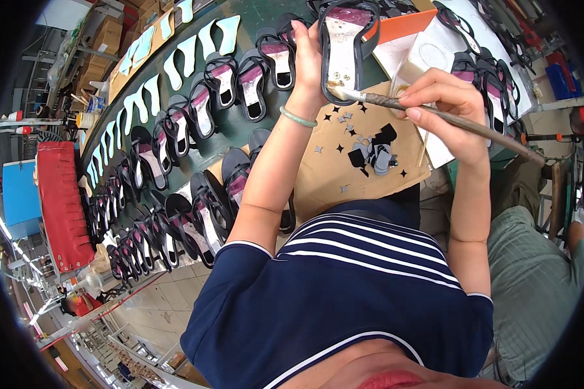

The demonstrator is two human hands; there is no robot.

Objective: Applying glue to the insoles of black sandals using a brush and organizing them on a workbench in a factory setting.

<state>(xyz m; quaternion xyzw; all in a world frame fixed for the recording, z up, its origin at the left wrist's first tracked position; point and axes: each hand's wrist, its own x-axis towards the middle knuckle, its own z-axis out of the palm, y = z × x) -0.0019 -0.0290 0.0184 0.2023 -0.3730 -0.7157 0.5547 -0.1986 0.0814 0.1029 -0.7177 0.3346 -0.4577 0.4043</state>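
My left hand [310,61] grips a black sandal [341,55] by its edge, with the white and purple footbed facing up. Between the fingers of my right hand [449,113] is the long handle of a brush [422,111]. Its pale bristles touch the heel end of the footbed, where the surface looks wet and yellowish. Below the sandal lies a brown cardboard sheet [324,178] scattered with small black and grey star-shaped pieces. On it sits a pile of black and grey cut pieces [376,152]. Behind my right hand stands a translucent white container [425,58].
Rows of black sandals [201,113] line the green table [175,71] to the left, with pale insole pieces [182,61] along its far edge. An orange-edged box [402,29] stands at the back. A person in a green shirt [532,272] is close on my right.
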